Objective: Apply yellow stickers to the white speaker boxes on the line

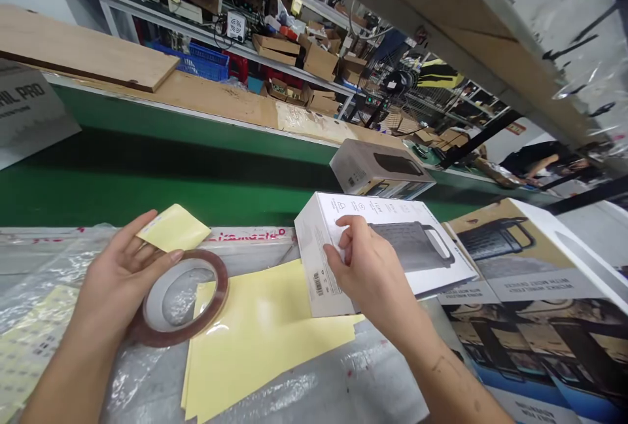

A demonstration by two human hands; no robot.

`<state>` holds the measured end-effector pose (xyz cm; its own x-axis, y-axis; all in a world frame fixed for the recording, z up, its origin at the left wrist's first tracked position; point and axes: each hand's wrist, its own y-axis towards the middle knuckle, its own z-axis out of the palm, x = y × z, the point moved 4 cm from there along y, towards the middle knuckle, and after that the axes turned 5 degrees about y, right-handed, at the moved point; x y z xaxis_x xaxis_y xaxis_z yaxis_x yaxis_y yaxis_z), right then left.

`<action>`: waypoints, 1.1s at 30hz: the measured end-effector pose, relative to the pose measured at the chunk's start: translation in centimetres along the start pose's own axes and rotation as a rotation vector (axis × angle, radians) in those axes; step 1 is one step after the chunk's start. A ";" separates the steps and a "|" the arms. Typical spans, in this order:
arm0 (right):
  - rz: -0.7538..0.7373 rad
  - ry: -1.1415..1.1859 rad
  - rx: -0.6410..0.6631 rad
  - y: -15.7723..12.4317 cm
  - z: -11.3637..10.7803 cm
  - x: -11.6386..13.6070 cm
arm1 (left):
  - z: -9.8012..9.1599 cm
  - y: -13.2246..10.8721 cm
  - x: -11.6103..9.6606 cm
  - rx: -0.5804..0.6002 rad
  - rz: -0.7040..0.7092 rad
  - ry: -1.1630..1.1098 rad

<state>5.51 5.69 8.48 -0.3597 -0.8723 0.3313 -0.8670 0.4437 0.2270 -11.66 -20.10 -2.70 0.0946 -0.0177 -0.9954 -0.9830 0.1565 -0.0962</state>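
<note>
My left hand (pixel 120 273) pinches a small yellow sheet (pixel 175 228) between thumb and fingers. A roll of brown tape (pixel 220 280) lies beside that hand, partly over a stack of yellow sheets (pixel 260 339). My right hand (pixel 366 260) is over a white product box (pixel 318 234) with a dark device pictured on its top. Its thumb and index finger are bent close together near the box's left edge; whether something tiny is between them cannot be made out. The white box rests partly on the yellow sheets.
Behind the white box, another box (pixel 373 162) sits on the green conveyor belt (pixel 196 182). More printed boxes (pixel 534 280) stand at the right. A grey box (pixel 34 110) is at far left. Plastic film and a printed yellow sheet (pixel 29 352) lie at left. A person works far right.
</note>
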 end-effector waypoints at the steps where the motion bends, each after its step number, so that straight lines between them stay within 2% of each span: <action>1: -0.018 -0.057 -0.014 -0.1 0.1 0.0 | 0.0 0.0 0.0 -0.004 -0.008 -0.001; 4: -0.018 -0.125 -0.060 0.1 0.3 -0.6 | 0.1 0.0 0.0 -0.009 -0.026 -0.009; 7: 0.018 -0.059 -0.089 0.5 0.5 -1.6 | 0.0 0.0 0.1 -0.010 -0.041 0.003; 12: 0.072 0.096 -0.053 1.0 0.6 -2.8 | 0.1 0.0 0.1 -0.024 -0.076 0.009; 19: 0.079 0.072 0.008 0.7 0.5 -3.1 | 0.1 -0.1 -0.1 -0.009 -0.054 0.030; 25: 0.047 0.007 0.021 1.7 0.0 -3.6 | -0.1 0.3 0.2 0.036 -0.039 -0.019; 27: -0.011 -0.042 -0.031 1.1 -0.4 -2.6 | -0.1 0.2 0.3 0.042 0.002 -0.053; 30: -0.249 0.055 -0.249 -2.6 -0.5 1.2 | 0.2 -0.1 0.4 0.076 0.057 -0.115; 31: -0.344 0.158 -0.247 -4.3 0.1 2.7 | 0.2 -0.2 0.5 0.089 0.068 -0.135; 33: -0.468 0.380 -0.076 -7.5 2.6 5.2 | 0.3 -0.2 0.5 0.115 0.086 -0.166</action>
<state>9.23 -2.68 6.14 0.2139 -0.8501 0.4812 -0.8711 0.0569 0.4877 -11.36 -19.80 -3.21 0.0454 0.1621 -0.9857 -0.9650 0.2623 -0.0013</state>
